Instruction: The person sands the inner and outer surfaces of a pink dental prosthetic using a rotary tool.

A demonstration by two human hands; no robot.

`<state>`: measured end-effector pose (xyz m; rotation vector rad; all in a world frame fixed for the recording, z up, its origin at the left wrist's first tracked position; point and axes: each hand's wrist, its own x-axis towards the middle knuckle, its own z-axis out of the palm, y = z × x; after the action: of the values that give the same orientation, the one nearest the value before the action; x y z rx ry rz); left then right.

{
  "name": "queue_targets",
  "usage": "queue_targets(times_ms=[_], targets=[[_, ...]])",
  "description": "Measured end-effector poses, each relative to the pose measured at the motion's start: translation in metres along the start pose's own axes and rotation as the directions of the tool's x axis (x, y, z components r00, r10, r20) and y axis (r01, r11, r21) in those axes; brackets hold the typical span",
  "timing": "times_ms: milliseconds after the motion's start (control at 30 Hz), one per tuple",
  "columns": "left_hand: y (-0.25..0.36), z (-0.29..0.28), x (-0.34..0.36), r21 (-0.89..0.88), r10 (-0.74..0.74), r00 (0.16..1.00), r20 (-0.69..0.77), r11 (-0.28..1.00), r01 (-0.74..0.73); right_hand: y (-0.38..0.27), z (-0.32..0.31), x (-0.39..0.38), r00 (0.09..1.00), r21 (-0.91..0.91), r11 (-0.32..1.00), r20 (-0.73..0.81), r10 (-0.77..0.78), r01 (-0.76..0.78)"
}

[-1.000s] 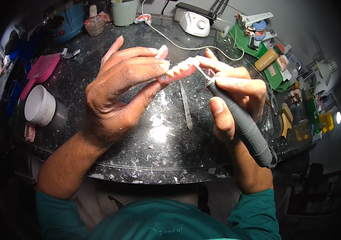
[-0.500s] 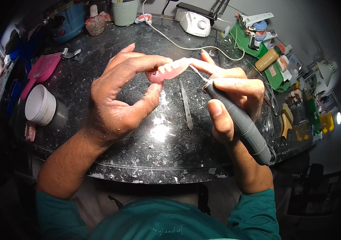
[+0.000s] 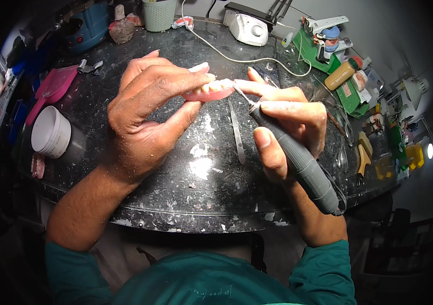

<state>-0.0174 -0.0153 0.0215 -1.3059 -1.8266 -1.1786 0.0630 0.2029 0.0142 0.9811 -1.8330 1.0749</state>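
Below me, dark speckled stone counter (image 3: 196,198), rounded near edge chipped, clutter crowding far and side rims, open patch at centre, my left hand (image 3: 145,117) pinching a pink denture (image 3: 211,91) above it, my right hand (image 3: 290,132) gripping a grey rotary handpiece (image 3: 298,160), bur touching the denture.

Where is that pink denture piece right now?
In the head view, the pink denture sits just above centre, pinched in the left hand over the dark worktop. The tip of the grey handpiece, held in the right hand, meets its right end.
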Motion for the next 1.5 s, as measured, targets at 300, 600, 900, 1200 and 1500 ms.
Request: queue_targets(times_ms=[300, 600, 900, 1200, 1500], targets=[[0.0039, -0.0033, 0.0003, 0.043, 0.001, 1.000, 0.023, 0.999, -0.002, 0.0039, -0.0016, 0.0001, 0.999, -0.007, 0.999, 0.002, -0.042, 0.042], [0.0039, -0.0039, -0.0003, 0.047, 0.024, 1.000, 0.016, 0.999, -0.025, 0.0033, -0.0016, 0.0008, 0.999, -0.009, 0.999, 0.034, -0.036, 0.036], [0.0033, -0.0033, -0.0010, 0.057, 0.045, 0.999, -0.001, 0.997, -0.044, 0.0060, 0.0053, 0.0004, 0.995, 0.066, 0.995, -0.078, -0.063, 0.069], [0.0043, -0.0037, -0.0008, 0.060, 0.048, 0.999, 0.010, 0.997, -0.048, 0.0035, 0.0034, 0.0004, 0.994, 0.084, 0.996, -0.103, -0.028, 0.037], [0.0057, -0.0039, 0.0003, 0.053, 0.035, 0.999, 0.014, 0.998, -0.036, 0.0043, 0.0019, 0.0013, 0.995, 0.073, 0.996, -0.092, -0.045, 0.052]])
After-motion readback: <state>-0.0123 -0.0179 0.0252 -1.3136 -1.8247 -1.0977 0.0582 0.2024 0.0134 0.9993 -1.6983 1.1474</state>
